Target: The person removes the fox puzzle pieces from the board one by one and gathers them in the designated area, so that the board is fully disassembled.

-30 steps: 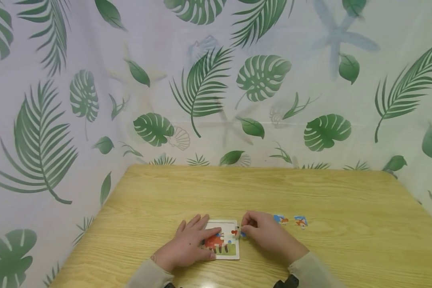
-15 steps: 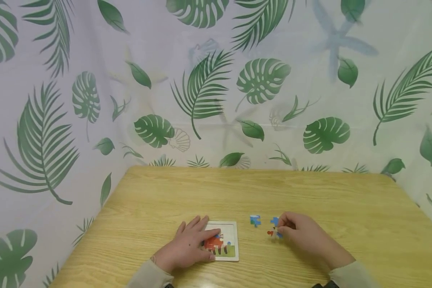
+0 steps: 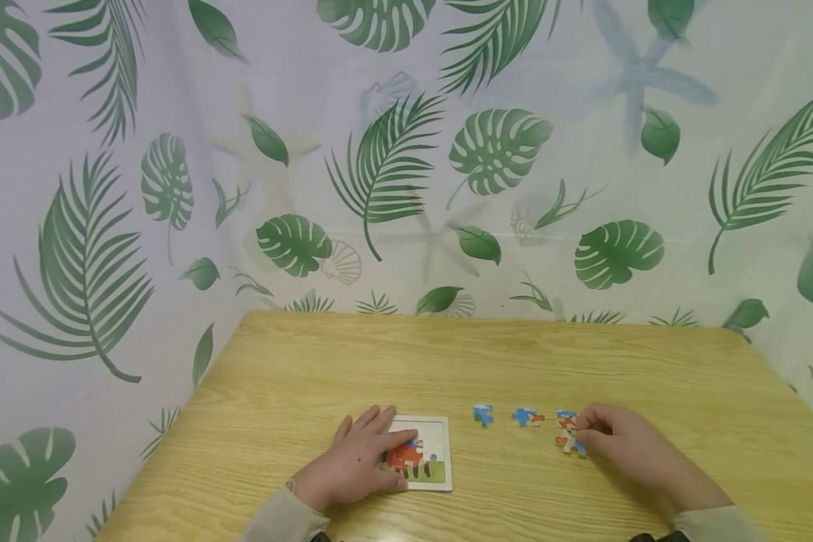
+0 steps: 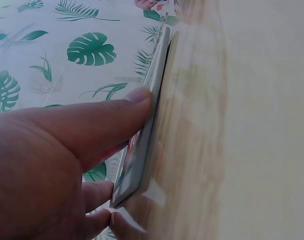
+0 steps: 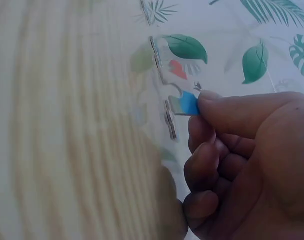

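My left hand (image 3: 355,459) rests with spread fingers over the left part of a small framed jigsaw puzzle board (image 3: 448,459). A red shape with dark legs on green ground shows on the board beside the hand. In the left wrist view the thumb (image 4: 116,112) lies along the board's pale edge (image 4: 141,155). Off to the right, my right hand (image 3: 630,440) pinches a jigsaw piece (image 3: 567,443) between thumb and fingers. Red, cream and blue show on it. It is just in front of another piece (image 3: 566,415); whether they touch I cannot tell.
Two further loose jigsaw pieces lie on the wooden table (image 3: 352,361): a blue and green one (image 3: 482,415) right of the board, and a blue and orange one (image 3: 525,417) beyond it. A leaf-printed sheet (image 3: 406,150) hangs behind and beside the table.
My right hand has carried the pinched piece from the board's right edge to the far right, past the loose pieces. The left hand has stayed on the board.
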`<state>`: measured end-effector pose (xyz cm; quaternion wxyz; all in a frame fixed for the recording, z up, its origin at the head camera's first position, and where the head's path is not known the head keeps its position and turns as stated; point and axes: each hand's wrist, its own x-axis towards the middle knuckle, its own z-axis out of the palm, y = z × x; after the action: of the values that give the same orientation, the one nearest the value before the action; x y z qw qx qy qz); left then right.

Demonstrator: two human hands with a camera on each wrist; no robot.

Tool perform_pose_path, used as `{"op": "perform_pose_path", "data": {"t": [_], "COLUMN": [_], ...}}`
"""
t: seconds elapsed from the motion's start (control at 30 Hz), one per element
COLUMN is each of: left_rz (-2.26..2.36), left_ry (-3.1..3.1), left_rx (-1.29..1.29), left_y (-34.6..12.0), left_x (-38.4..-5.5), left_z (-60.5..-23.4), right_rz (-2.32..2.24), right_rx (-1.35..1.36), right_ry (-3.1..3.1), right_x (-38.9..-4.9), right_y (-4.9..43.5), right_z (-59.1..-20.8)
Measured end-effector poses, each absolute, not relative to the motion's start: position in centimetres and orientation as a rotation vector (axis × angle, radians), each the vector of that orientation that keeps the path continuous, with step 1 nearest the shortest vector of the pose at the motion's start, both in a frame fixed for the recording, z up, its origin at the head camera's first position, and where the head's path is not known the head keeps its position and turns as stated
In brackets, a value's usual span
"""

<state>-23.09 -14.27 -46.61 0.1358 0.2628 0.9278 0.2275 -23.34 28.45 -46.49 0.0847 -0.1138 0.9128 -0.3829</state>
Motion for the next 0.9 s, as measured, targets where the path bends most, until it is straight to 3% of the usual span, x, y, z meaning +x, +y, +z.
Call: {"op": "perform_pose_path", "data": {"t": [0.9], "left_rz": [0.661], "left_ry": [2.682], "left_rx": [0.778], "left_y": [-14.29], "left_x": [-23.16], "left_z": [-46.67], "right_rz": [-0.896], "right_rx": [-0.339], "right_ry": [2.823], "right_x": [-23.83], "right_y": [28.79], "right_z": [-47.17]}}
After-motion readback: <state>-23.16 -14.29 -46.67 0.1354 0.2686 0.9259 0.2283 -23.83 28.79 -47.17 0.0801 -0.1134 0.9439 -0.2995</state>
